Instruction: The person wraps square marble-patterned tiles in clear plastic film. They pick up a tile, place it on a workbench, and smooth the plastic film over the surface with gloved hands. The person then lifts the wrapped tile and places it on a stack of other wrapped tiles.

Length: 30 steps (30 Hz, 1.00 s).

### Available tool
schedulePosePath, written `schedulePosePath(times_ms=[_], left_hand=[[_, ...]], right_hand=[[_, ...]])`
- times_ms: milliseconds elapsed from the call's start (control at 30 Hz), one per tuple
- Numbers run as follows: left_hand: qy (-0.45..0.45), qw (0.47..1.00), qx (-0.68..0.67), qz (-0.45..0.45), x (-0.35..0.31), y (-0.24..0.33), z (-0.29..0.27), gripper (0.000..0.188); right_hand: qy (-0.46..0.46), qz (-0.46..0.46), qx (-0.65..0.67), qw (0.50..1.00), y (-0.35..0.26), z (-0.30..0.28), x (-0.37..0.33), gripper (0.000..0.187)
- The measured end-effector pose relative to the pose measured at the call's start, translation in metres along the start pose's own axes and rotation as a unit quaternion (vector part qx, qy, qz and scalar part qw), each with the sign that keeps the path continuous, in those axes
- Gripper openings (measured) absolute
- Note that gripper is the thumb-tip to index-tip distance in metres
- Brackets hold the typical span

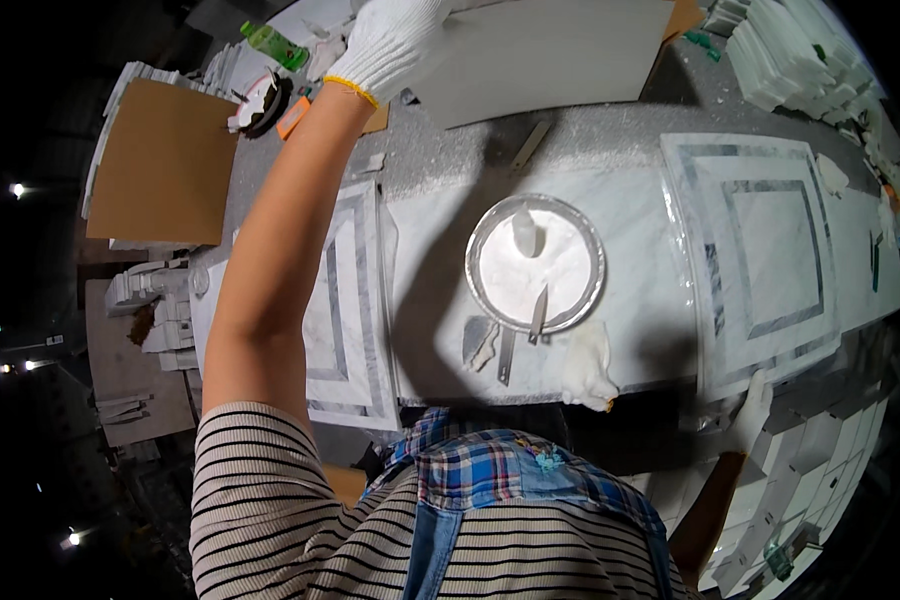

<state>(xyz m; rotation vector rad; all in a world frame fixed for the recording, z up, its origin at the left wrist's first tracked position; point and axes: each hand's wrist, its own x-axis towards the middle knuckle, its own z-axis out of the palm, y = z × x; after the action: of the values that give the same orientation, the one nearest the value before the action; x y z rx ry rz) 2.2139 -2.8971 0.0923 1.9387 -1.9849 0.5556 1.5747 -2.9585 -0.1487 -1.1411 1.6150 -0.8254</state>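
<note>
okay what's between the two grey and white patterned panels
In the head view, a round pan of white material, a blade on its rim; on its near side, a grey scrap, flat strip and white glove.

Large plain grey rectangular board (560, 55): broad face showing, toward the counter's (610, 140) far edge.
White rectangular marble slab (770, 240): nested grey bands, lying flat near the right end, by the near edge.

Shiny metal bowl (599, 265), smooth marble-look panel (778, 250), matt cardboard box (555, 60), knitted glove (395, 48).

Worktable (440, 165) | 2 bordered marble panels (770, 245) | basin (601, 265) | white glove (588, 362)
</note>
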Motion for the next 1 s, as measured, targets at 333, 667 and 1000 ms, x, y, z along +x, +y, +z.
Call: schedulePosePath(times_ms=[333, 667, 1000], left_hand=[[-0.014, 0.999, 0.031, 0.000, -0.126, 0.018, -0.067, 0.040], [-0.141, 0.938, -0.187, -0.256, -0.378, -0.075, -0.114, 0.047], [-0.082, 0.895, -0.176, -0.402, -0.550, -0.086, -0.134, 0.031]], right_hand=[[0.129, -0.201, -0.183, 0.954, -0.100, 0.121, -0.168, 0.049], [-0.177, -0.326, -0.323, 0.871, -0.091, 0.278, -0.394, 0.030], [-0.206, -0.230, -0.476, 0.824, -0.056, 0.321, -0.476, 0.060]])
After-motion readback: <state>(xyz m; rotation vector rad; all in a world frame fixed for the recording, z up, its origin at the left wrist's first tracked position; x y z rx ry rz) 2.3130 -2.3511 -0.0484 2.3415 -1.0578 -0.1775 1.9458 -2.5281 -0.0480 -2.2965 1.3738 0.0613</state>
